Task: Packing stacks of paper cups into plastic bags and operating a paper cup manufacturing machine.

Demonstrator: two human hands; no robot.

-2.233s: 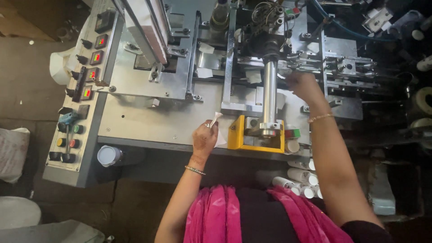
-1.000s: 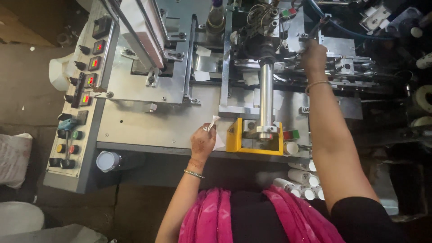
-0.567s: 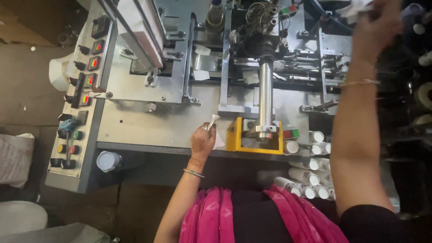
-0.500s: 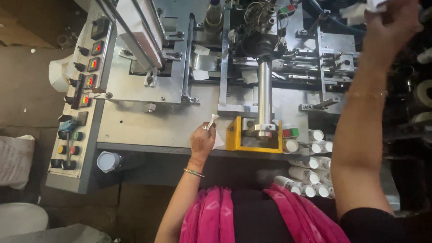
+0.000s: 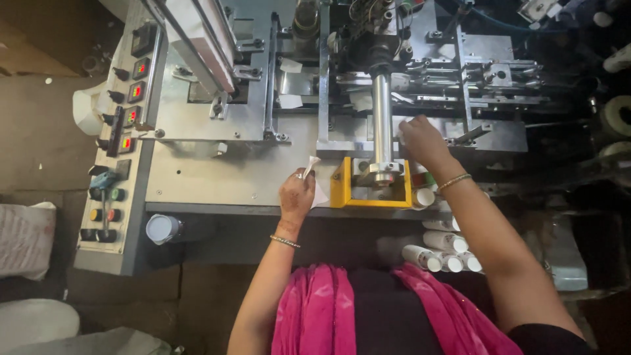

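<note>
- Head view, left hand [image 5: 297, 194]: it rests on the grey machine bed [image 5: 217, 177], just left of the yellow bracket [image 5: 342, 187]. Its fingers are pinched on a small white wipe [image 5: 314, 177], which sticks up above the knuckles and hangs down beside the palm.
- Head view, white wipe: it appears thin, limp and very light. Judgement: it will crumple instead of holding shape, so a pinch at a bunched fold, as now, suits it; an edge grip would let it flap.
- Head view, right hand [image 5: 420, 139]: it reaches over the bed to the right of the polished steel mandrel [image 5: 382, 121], fingers curled downward near a white scrap. Whether they actually grasp anything cannot be told.
- Head view, steel mandrel: it stands fixed in the machine, its lower end seated in a collar inside the yellow bracket. Judgement: rigid, smooth and likely slippery; it offers no hold other than round its barrel.
- Head view, white tubes [image 5: 447, 253]: a loose cluster lies below the bed edge, near the right forearm, caps facing outward. Judgement: light, thin-walled and easily dented; best taken round the body near the cap.
- Head view, surroundings: a control panel [image 5: 115, 151] with lit indicators and round buttons runs down the left side; a white-lidded can [image 5: 162, 228] sits beneath the bed edge. Neither hand touches them.
</note>
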